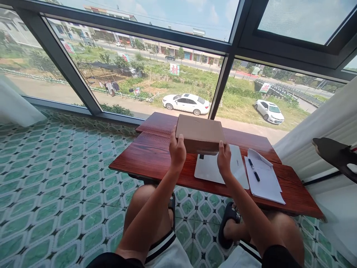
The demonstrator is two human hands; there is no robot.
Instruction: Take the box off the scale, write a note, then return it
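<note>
Red table point(156, 156): both hands' grip holds cardboard box point(200, 133), partly hiding laptop point(212, 169).

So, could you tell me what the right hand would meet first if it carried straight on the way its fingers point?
The right hand already grips the cardboard box, so the box comes first. Past it lies bare red wooden table, then probably the window glass, though depth is unclear.
</note>
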